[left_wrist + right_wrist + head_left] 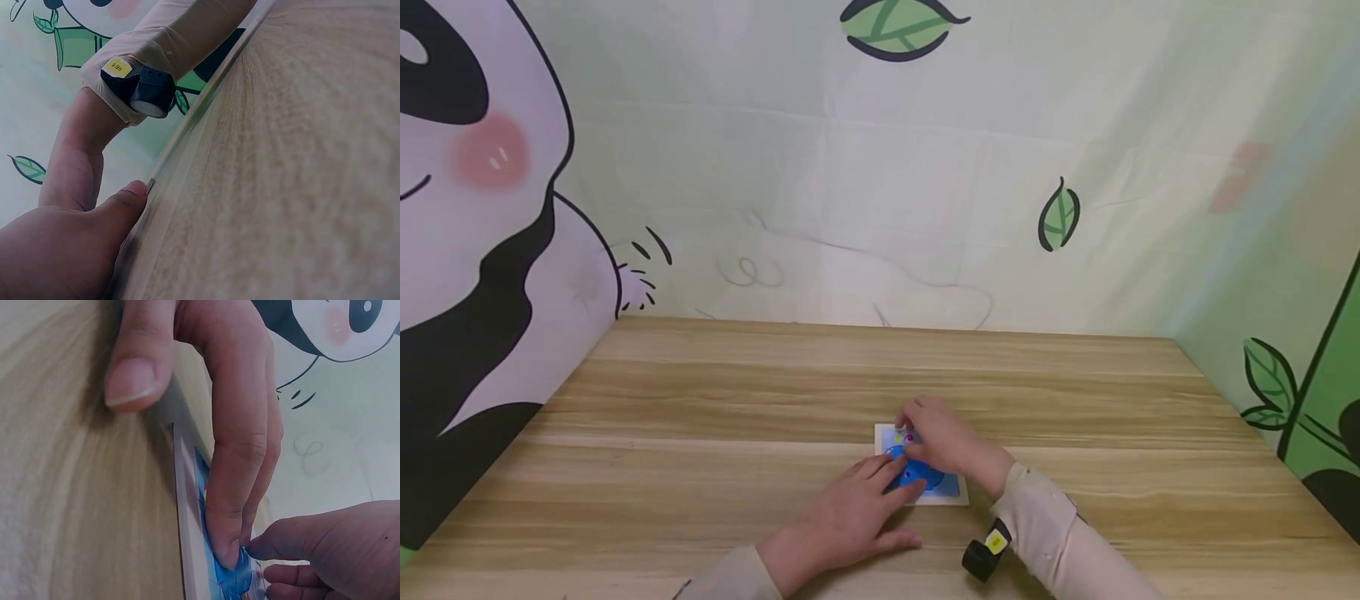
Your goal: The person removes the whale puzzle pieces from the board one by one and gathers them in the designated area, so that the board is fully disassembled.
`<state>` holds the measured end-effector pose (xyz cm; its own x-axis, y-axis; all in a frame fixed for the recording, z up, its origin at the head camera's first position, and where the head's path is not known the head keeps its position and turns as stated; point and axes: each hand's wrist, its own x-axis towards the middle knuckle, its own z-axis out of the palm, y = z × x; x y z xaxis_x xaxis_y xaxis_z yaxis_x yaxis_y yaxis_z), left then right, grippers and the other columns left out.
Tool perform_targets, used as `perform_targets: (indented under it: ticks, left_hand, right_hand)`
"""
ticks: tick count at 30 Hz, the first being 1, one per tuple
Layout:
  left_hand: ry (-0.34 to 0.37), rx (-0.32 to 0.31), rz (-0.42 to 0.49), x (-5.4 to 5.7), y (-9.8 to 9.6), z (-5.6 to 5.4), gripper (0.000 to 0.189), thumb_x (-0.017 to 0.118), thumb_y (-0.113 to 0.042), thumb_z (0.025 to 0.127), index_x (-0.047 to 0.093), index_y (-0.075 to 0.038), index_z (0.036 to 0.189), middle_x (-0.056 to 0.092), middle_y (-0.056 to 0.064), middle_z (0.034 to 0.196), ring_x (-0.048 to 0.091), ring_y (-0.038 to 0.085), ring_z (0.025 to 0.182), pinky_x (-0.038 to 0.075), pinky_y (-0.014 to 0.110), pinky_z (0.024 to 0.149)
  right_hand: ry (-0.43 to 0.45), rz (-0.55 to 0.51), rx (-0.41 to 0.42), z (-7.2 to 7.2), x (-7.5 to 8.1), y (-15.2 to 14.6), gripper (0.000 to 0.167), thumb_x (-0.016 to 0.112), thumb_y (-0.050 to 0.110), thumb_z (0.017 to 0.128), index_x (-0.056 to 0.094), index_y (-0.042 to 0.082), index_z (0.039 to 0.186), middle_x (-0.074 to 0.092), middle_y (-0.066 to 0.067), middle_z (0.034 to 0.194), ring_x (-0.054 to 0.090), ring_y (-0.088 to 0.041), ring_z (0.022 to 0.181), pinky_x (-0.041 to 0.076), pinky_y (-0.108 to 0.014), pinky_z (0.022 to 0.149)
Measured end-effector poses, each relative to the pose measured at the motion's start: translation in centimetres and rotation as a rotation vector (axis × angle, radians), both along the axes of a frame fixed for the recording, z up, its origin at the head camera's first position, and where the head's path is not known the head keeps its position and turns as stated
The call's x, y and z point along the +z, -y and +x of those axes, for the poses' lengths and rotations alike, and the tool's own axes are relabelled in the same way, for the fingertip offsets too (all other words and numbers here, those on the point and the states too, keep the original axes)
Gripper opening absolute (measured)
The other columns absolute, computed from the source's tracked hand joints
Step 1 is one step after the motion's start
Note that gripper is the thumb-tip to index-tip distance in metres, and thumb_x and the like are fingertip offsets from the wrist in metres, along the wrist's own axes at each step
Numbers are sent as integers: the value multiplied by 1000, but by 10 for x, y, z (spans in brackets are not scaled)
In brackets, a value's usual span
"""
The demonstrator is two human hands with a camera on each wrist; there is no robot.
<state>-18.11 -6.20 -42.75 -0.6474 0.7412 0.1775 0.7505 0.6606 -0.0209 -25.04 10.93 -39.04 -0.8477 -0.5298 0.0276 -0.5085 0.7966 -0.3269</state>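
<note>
A small square jigsaw puzzle (951, 492) with a white border and a bright blue figure on light blue lies flat on the wooden table. My left hand (857, 512) reaches in from the lower left, its straight fingers pressing on the blue picture and its thumb held apart over the wood. From the right, my right hand (943, 437) bends over the puzzle's upper part, thumb and curled fingers at its surface. In the right wrist view the right thumb (281, 537) meets the blue picture (236, 581) beside the left fingertips; I cannot tell whether it pinches a piece.
The wooden table (700, 475) extends around the puzzle to a wall sheet (880, 183) printed with a panda and leaves. A black wrist camera (981, 560) with a yellow label hangs under the right sleeve, close to the puzzle's near right corner.
</note>
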Motion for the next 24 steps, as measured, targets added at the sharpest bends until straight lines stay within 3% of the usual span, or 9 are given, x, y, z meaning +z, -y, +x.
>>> perform_targets:
  ticks: [11,24]
  left_hand:
    - [36,4,-6,1,0,0,62,39,-63,94,51,-23,139,47,11,147,45,26,135,39,41,111]
    - [19,6,-13,1,0,0,61,39,-63,94,52,-23,138,49,10,145,46,25,134,39,40,111]
  right_hand:
    - [29,9,-26,-1,0,3,19,70,11,86,63,6,104,59,-8,98,51,-21,91,49,-39,87]
    - [77,50,-55,-3,4,8,19,69,10,86,61,7,102,57,-7,97,50,-21,92,48,-38,86]
